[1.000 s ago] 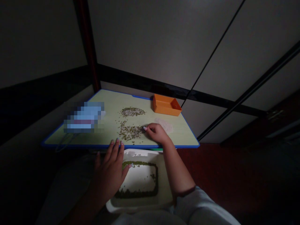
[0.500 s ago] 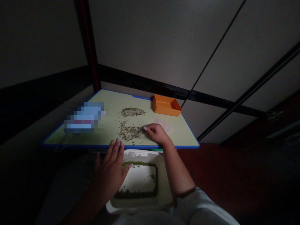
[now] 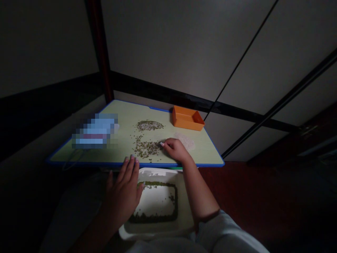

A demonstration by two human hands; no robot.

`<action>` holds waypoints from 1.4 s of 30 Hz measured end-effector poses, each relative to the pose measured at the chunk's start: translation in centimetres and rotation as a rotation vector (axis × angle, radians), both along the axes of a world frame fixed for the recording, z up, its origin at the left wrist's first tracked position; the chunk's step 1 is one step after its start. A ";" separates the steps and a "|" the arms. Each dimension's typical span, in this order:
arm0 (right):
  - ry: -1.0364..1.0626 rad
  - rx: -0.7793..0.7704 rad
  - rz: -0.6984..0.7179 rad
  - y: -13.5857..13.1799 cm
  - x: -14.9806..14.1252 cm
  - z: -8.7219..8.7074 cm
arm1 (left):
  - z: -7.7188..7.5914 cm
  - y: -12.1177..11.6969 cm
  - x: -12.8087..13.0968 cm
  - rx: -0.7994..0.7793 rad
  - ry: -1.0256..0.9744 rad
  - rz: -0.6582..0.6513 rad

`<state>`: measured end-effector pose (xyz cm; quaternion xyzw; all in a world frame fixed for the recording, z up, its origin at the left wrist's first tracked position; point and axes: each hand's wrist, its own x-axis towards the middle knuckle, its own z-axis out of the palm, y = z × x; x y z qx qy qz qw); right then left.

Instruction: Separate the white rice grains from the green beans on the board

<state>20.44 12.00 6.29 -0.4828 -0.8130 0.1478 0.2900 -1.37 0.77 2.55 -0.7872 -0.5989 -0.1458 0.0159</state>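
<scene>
My right hand [image 3: 175, 149] rests on the pale tabletop with thumb and index finger pinched together; what lies between them is too small to make out. It touches the right side of a loose spread of small green beans mixed with pale grains [image 3: 147, 149]. A second mixed heap [image 3: 149, 125] lies farther back, and a patch of pale grains [image 3: 185, 140] is just beyond the hand. My left hand [image 3: 123, 189] is open, fingers spread, fingertips at the table's front edge. Under its thumb stands a white basin [image 3: 184, 211], with green beans [image 3: 155, 219] lining its bottom edges.
The small table [image 3: 123, 109] has a blue rim and stands against wall panels. An orange box [image 3: 185, 123] sits at its back right corner. On the left lies a blurred-out light blue object [image 3: 97, 128], with a thin cord or strap below it.
My left thumb has drawn in slightly toward the fingers. My right hand's pinched fingertips have shifted very slightly left at the edge of the spread.
</scene>
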 end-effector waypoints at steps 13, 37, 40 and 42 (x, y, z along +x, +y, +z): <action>-0.011 0.001 0.062 0.6 -0.8 0.4 | 0.1 -0.3 -0.8 -0.047 -0.038 0.037; 0.013 -0.249 0.131 2.7 -2.2 2.1 | -1.0 1.1 -2.6 -0.023 -0.099 0.058; 0.021 -0.273 0.170 3.3 -2.4 2.4 | -1.1 1.4 -3.1 -0.011 -0.082 0.070; 0.044 -0.285 0.174 3.4 -2.2 2.3 | -1.0 1.5 -3.3 -0.007 -0.073 0.075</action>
